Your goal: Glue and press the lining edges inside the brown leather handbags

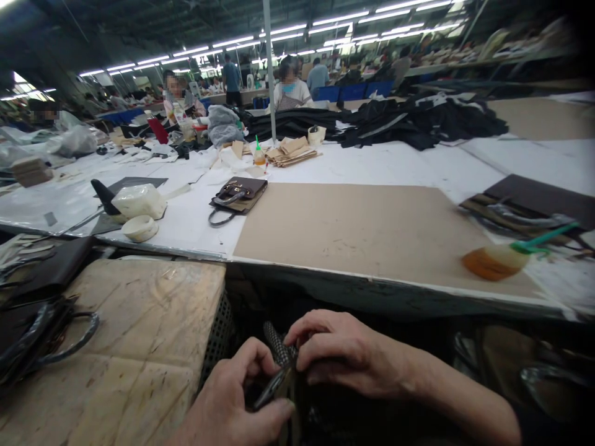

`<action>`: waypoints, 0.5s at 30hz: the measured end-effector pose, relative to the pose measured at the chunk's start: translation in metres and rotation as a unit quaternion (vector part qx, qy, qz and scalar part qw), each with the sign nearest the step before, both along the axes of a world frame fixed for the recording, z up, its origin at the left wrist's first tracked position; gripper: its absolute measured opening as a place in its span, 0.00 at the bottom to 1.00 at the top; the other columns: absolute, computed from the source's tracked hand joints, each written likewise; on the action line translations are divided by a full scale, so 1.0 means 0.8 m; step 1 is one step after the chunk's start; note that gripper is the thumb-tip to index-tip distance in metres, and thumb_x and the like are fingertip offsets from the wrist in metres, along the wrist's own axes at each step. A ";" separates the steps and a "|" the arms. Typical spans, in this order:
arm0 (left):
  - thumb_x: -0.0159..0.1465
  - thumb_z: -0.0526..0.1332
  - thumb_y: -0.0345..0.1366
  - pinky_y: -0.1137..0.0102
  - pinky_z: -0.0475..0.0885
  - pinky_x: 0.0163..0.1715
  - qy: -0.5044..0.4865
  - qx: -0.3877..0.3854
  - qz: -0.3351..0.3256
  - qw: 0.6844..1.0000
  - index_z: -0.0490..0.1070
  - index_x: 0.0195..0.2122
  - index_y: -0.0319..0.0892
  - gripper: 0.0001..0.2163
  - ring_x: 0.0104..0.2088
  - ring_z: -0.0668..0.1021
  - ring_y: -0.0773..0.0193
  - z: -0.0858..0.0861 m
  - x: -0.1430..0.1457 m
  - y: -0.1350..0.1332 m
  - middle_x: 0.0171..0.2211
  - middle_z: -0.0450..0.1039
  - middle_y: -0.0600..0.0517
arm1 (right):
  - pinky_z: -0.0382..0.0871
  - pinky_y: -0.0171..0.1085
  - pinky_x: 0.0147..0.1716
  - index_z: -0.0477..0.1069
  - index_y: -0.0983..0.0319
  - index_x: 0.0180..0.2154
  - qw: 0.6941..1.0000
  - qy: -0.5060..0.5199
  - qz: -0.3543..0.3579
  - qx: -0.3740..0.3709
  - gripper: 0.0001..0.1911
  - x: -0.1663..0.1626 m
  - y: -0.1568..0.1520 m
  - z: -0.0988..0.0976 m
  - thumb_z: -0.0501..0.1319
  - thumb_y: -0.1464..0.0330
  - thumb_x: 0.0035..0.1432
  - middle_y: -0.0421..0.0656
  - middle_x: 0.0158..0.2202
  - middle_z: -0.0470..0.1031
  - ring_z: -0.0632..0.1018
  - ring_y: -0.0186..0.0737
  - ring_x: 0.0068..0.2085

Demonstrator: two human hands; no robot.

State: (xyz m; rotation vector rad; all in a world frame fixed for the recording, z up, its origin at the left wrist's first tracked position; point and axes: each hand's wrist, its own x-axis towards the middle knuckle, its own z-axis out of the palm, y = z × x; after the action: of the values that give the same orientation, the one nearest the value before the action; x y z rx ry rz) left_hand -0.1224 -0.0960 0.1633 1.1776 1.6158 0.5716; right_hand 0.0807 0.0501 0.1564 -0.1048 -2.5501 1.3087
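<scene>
At the lower middle, below the table edge, my left hand (pixel 232 393) is closed on the edge of a dark piece (pixel 274 385), thumb on the near side and fingers beyond. My right hand (pixel 341 353) meets it from the right, its bent fingers pinching the same edge. A checked strip (pixel 276 344) sticks up between the two hands. The lower part of the piece is lost in shadow, so its full shape cannot be made out.
Ahead, a brown board (pixel 344 223) lies on the white table. A small handbag (pixel 244 189), a glue bottle (pixel 495 260), a larger bag (pixel 534 198) and a white tub (pixel 139 228) surround it. A paper-covered stand (pixel 139 334) with dark bags (pixel 46 291) is at left. People sit beyond.
</scene>
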 end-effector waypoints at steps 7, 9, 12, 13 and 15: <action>0.55 0.63 0.33 0.75 0.58 0.23 0.013 -0.007 -0.004 1.000 0.62 0.33 0.44 0.09 0.25 0.67 0.69 -0.001 0.001 0.000 0.23 0.64 0.60 | 0.71 0.34 0.42 0.76 0.62 0.42 1.000 0.000 0.014 0.011 0.07 -0.018 -0.008 0.000 0.60 0.71 0.64 0.48 0.45 0.76 0.76 0.37 0.42; 0.55 0.63 0.32 0.75 0.58 0.23 0.008 -0.002 0.004 1.000 0.62 0.33 0.44 0.09 0.25 0.68 0.69 -0.001 0.001 -0.001 0.24 0.65 0.60 | 0.71 0.34 0.41 0.76 0.61 0.40 1.000 0.002 0.013 0.011 0.06 -0.020 -0.009 -0.001 0.60 0.70 0.64 0.47 0.44 0.76 0.76 0.37 0.41; 0.56 0.64 0.33 0.75 0.59 0.24 0.000 0.004 0.005 1.000 0.62 0.33 0.44 0.09 0.26 0.68 0.69 -0.001 0.000 -0.001 0.25 0.66 0.59 | 0.71 0.34 0.41 0.75 0.62 0.38 1.000 0.000 0.014 0.006 0.04 -0.022 -0.011 -0.001 0.61 0.69 0.64 0.47 0.43 0.77 0.77 0.37 0.41; 0.56 0.64 0.34 0.75 0.59 0.24 0.001 0.004 0.002 1.000 0.62 0.33 0.44 0.09 0.26 0.68 0.69 -0.001 -0.001 -0.001 0.25 0.66 0.59 | 0.71 0.35 0.41 0.74 0.62 0.38 1.000 -0.001 0.015 0.001 0.04 -0.023 -0.012 -0.001 0.61 0.69 0.64 0.47 0.43 0.77 0.77 0.37 0.41; 0.57 0.64 0.35 0.75 0.60 0.24 0.005 0.004 -0.009 1.000 0.62 0.33 0.44 0.09 0.26 0.69 0.69 -0.001 -0.003 -0.001 0.25 0.66 0.59 | 0.71 0.35 0.42 0.74 0.62 0.38 1.000 -0.003 0.012 -0.017 0.04 -0.025 -0.013 -0.001 0.62 0.69 0.64 0.46 0.42 0.77 0.77 0.37 0.41</action>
State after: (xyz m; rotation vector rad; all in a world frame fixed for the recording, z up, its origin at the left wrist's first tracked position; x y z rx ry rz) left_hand -0.1246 -0.0969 0.1626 1.2011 1.6106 0.5629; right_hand 0.0610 0.0395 0.1553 -0.0868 -2.5427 1.3622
